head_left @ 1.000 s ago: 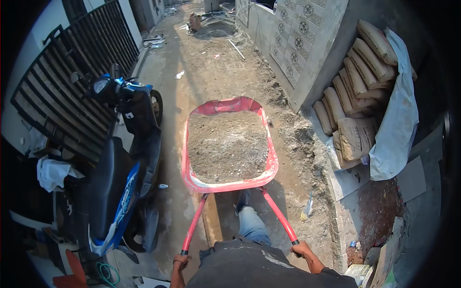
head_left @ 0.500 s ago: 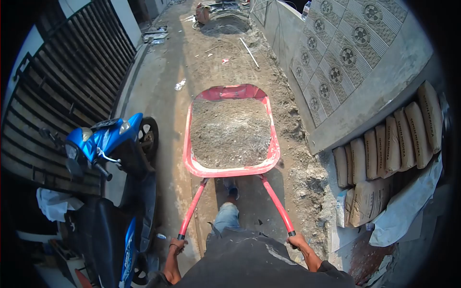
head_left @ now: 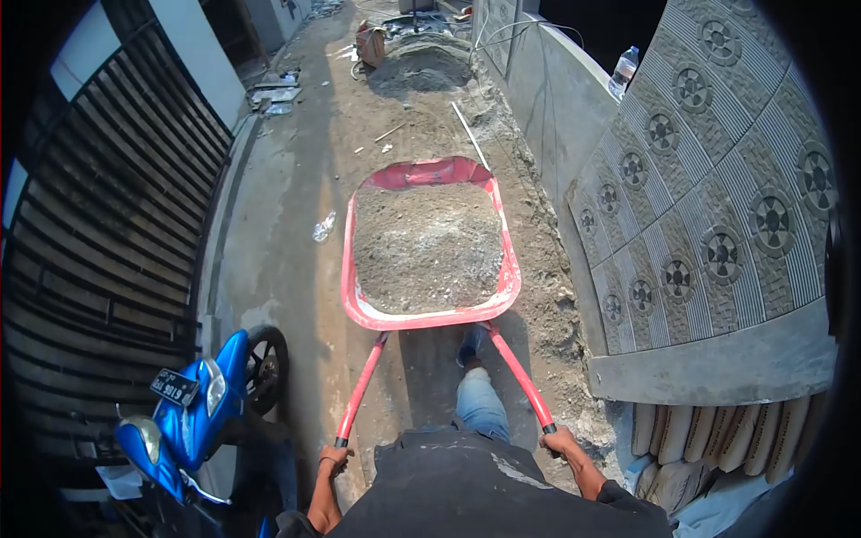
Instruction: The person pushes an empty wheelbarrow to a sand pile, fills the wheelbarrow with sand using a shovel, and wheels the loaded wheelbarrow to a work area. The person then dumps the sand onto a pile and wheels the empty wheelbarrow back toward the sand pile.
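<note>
A red wheelbarrow [head_left: 508, 260] stands in front of me, its tray filled with grey-brown sand or gravel [head_left: 429, 249]. My left hand [head_left: 334, 455] is closed around the black grip of the left handle [head_left: 359, 393]. On the other side, my right hand [head_left: 560, 441] wraps the black grip of the right handle [head_left: 520, 377]. The wheel is hidden under the tray. One of my legs [head_left: 481, 401] shows between the handles.
To the left are a blue motorbike [head_left: 220, 386] and a black barred gate [head_left: 117, 179]. A tiled wall [head_left: 700, 170] and cement bags [head_left: 717, 435] line the right. Ahead lie a white pole [head_left: 468, 133], crumpled plastic [head_left: 324, 226] and a sand pile [head_left: 421, 67].
The motorbike and cement bags have slid down and back in view, while the tiled wall and sand pile have come nearer. Both hands still hold the handles, and the legs have changed position.
</note>
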A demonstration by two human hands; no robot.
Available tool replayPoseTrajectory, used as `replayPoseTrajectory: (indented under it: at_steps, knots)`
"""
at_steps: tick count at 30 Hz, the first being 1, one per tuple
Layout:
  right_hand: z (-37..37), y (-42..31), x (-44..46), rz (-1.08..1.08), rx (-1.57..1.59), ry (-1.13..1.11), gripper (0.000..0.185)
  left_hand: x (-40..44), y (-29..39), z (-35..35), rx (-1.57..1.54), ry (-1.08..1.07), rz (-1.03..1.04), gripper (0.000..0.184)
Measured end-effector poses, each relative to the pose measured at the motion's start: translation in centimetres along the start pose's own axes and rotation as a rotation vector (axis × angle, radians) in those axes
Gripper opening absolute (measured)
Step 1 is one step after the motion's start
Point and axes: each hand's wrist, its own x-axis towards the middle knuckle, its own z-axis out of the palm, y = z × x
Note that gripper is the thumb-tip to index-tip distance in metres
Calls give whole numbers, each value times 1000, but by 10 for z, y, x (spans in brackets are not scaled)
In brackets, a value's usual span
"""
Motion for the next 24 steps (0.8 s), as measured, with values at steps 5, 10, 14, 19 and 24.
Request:
replayPoseTrajectory:
  at_steps: [5, 10, 14, 19, 24]
  knots:
    - [-53, -128, 70, -8, -92, 15, 18, 11, 156, -33, 7, 17, -5, 22]
    - [-110, -305, 111, -139, -67, -8, 18, 49, 330, -79, -39, 42, 118, 22]
    - [-142, -430, 137, -174, -109, 38, 26, 98, 445, -107, 20, 51, 123, 24]
    - [-170, -553, 223, -161, -124, 88, 39, 164, 586, -129, -16, -3, 130, 24]
    - [-223, -728, 209, -164, 31, 43, 51, 176, 737, -190, 51, 4, 190, 25]
